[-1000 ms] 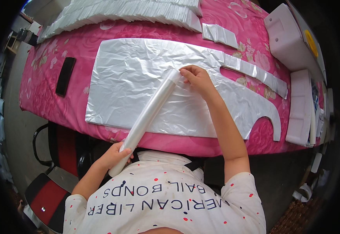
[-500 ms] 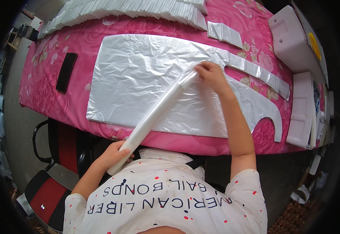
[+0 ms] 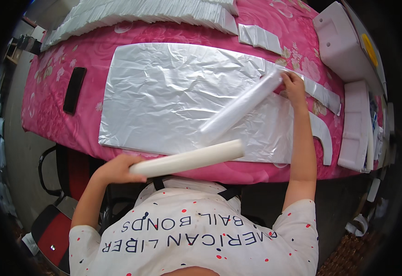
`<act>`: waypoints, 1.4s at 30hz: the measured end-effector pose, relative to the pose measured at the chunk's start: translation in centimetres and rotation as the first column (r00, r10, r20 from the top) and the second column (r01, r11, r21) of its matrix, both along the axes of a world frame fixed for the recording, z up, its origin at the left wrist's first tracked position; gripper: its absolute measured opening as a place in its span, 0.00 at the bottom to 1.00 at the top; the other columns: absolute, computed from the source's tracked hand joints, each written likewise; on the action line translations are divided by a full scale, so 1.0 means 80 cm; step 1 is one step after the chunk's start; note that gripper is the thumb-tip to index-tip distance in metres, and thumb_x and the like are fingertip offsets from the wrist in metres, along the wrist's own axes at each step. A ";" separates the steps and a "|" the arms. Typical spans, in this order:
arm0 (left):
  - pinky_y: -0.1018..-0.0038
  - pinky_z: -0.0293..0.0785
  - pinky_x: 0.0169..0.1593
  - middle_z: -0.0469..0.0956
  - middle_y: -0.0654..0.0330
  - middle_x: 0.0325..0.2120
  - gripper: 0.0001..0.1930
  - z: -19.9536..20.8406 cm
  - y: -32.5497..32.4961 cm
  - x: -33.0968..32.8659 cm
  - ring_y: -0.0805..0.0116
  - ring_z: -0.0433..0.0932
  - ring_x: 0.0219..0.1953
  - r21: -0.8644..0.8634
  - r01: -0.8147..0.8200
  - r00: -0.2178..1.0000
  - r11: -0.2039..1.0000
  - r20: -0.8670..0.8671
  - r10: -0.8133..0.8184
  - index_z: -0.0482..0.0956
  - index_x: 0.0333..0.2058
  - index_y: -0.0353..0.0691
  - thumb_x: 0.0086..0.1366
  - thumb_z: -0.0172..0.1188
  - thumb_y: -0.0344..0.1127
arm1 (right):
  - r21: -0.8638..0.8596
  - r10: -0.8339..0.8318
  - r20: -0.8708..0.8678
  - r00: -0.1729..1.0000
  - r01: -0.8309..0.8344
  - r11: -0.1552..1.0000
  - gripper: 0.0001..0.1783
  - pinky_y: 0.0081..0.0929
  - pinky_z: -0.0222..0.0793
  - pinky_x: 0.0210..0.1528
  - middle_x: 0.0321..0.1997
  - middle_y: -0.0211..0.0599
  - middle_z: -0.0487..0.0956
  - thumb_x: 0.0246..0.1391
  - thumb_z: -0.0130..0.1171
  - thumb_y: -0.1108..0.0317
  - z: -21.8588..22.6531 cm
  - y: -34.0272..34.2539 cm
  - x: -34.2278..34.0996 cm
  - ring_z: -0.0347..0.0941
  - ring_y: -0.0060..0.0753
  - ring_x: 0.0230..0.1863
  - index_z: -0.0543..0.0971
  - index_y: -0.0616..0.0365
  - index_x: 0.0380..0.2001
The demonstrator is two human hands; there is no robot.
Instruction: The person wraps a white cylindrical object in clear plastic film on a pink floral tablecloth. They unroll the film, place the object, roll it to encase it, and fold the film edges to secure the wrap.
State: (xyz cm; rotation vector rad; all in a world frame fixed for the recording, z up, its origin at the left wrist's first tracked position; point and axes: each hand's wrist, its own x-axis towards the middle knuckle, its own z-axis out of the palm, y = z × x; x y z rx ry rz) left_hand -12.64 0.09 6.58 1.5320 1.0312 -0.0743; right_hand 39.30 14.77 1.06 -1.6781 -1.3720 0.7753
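**Plastic film drawn from a roll over a pink desk**

Hands work apart. My left hand [image 3: 116, 169] is closed around one end of the white cylindrical roll [image 3: 187, 158], held level above the near edge of the pink flowered desk [image 3: 58, 78], seemingly so film can pay out. My right hand [image 3: 294, 85] pinches the translucent plastic strip [image 3: 240, 106], stretched over the flat silvery plastic sheets [image 3: 164, 92]. Right fingertips are hidden by film. Whether strip and roll join cannot be made out.
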 end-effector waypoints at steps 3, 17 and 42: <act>0.70 0.72 0.42 0.78 0.53 0.33 0.25 0.023 0.059 0.065 0.59 0.77 0.35 0.373 0.174 0.981 0.911 -0.147 -0.127 0.76 0.42 0.39 0.44 0.69 0.41 | -0.031 0.100 -0.122 0.988 -0.104 0.994 0.12 0.15 0.62 0.28 0.24 0.25 0.74 0.53 0.56 0.65 0.007 0.009 -0.059 0.65 0.14 0.25 0.78 0.64 0.33; 0.61 0.55 0.61 0.63 0.48 0.55 0.38 -0.050 0.062 0.140 0.52 0.62 0.57 0.864 0.374 0.809 0.337 -0.126 -0.575 0.65 0.51 0.30 0.53 0.52 0.60 | -0.154 0.243 -0.251 0.937 -0.287 0.946 0.09 0.14 0.62 0.27 0.22 0.21 0.73 0.53 0.57 0.66 -0.004 0.049 -0.110 0.64 0.12 0.23 0.79 0.61 0.31; 0.58 0.42 0.65 0.50 0.43 0.62 0.42 -0.071 -0.031 0.180 0.50 0.47 0.65 0.810 0.407 0.888 0.422 -0.245 -0.388 0.56 0.58 0.30 0.58 0.42 0.63 | 0.163 0.084 0.701 0.708 -0.274 0.948 0.26 0.39 0.64 0.47 0.42 0.43 0.74 0.45 0.57 0.69 0.026 -0.140 -0.131 0.69 0.45 0.42 0.71 0.50 0.51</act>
